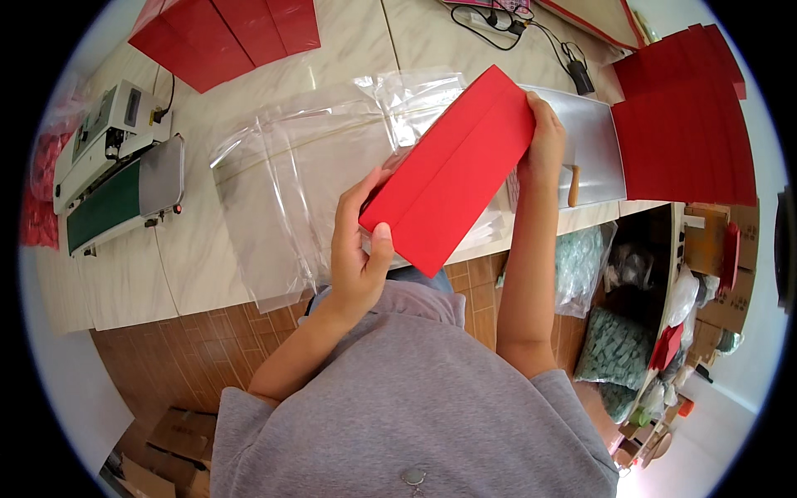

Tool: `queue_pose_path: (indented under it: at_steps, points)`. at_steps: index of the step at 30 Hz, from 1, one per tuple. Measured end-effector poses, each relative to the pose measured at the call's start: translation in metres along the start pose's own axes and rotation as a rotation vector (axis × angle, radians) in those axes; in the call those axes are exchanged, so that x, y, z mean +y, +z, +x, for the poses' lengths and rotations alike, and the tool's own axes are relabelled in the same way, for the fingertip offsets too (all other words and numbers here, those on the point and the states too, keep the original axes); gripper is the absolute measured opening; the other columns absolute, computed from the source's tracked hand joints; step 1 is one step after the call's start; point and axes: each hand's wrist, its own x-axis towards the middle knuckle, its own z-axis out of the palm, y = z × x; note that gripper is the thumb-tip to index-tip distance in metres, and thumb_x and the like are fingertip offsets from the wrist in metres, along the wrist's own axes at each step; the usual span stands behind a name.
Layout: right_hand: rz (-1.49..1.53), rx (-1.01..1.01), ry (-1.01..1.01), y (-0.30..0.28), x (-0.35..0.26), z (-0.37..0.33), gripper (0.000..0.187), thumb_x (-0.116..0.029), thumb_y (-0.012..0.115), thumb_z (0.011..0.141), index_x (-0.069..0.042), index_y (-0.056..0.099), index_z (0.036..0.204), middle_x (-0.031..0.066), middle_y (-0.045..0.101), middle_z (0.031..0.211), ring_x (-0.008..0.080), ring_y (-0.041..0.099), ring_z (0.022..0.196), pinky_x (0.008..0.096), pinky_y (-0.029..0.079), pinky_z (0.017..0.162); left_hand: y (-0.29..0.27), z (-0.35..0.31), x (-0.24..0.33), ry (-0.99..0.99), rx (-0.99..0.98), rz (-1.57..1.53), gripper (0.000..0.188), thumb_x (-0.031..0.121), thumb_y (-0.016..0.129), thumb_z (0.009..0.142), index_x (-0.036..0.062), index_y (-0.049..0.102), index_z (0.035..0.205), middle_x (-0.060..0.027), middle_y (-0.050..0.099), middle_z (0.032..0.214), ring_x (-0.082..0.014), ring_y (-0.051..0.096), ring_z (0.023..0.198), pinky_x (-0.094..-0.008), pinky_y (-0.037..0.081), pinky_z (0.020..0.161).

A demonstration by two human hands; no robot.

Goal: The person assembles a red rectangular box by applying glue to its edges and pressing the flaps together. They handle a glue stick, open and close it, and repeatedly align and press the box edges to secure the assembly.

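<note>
A long red box (pixel 457 170) is held up at a slant over the table, its far end pointing up and right. My left hand (pixel 359 241) grips its near-left end, thumb along the face and fingers round the side. At the upper right end, my right hand (pixel 544 137) is closed on the edge; some of its fingers are hidden. Beneath the box, clear plastic sheets or bags (pixel 290 178) lie spread on the marble-look table (pixel 133 290). To the right sits a shallow silvery tray (pixel 596 158) with a small wooden-handled tool (pixel 574 184) in it.
Red boxes (pixel 224 37) stand at the far left, and more red boxes (pixel 685 124) are stacked at the right. A sealing machine with a green belt (pixel 104 207) is at the left. Cables and an adapter (pixel 579 76) lie at the back. Filled plastic bags (pixel 614 353) sit under the table.
</note>
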Motion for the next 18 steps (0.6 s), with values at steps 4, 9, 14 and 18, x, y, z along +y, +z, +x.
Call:
queue_pose_path:
  at_steps: [4,9,14,18]
  points:
    - [-0.007,0.002,0.013,-0.001,0.001,0.001,0.02,-0.014,0.053,0.09,0.003,0.062,0.091,0.0067,0.063,0.083,0.0128,0.06,0.073,0.0239,0.048,0.063,0.004,0.004,0.004,-0.065,-0.006,-0.088,0.069,0.024,0.057,0.089,0.0021,0.017,0.142,-0.0198,0.039,0.132,-0.0269,0.041,0.123,-0.0363,0.033,0.103]
    - [-0.014,0.019,0.007,0.0,0.0,0.001,0.019,-0.015,0.054,0.09,0.003,0.063,0.091,0.0068,0.063,0.083,0.0131,0.06,0.071,0.024,0.048,0.063,0.0,-0.008,-0.013,0.147,-0.041,0.002,0.11,0.039,0.076,0.073,0.0056,-0.002,0.143,-0.0227,0.03,0.137,-0.0306,0.035,0.126,-0.0423,0.03,0.104]
    - [-0.039,0.017,0.006,0.0,0.0,-0.001,0.02,-0.015,0.054,0.09,0.003,0.063,0.091,0.0061,0.064,0.082,0.0127,0.06,0.071,0.0235,0.048,0.062,-0.001,-0.027,-0.026,0.177,0.062,0.168,0.11,0.044,0.079,0.068,0.0053,0.008,0.142,-0.0218,0.03,0.135,-0.0306,0.034,0.126,-0.0432,0.03,0.104]
    - [-0.076,0.035,-0.006,-0.002,-0.001,-0.003,0.021,-0.015,0.054,0.09,0.003,0.063,0.092,0.0059,0.064,0.082,0.0125,0.06,0.071,0.023,0.047,0.062,-0.014,-0.024,-0.023,0.308,0.071,0.433,0.084,0.041,0.08,0.066,0.0107,0.039,0.133,-0.0178,0.034,0.132,-0.0316,0.042,0.118,-0.0415,0.039,0.098]
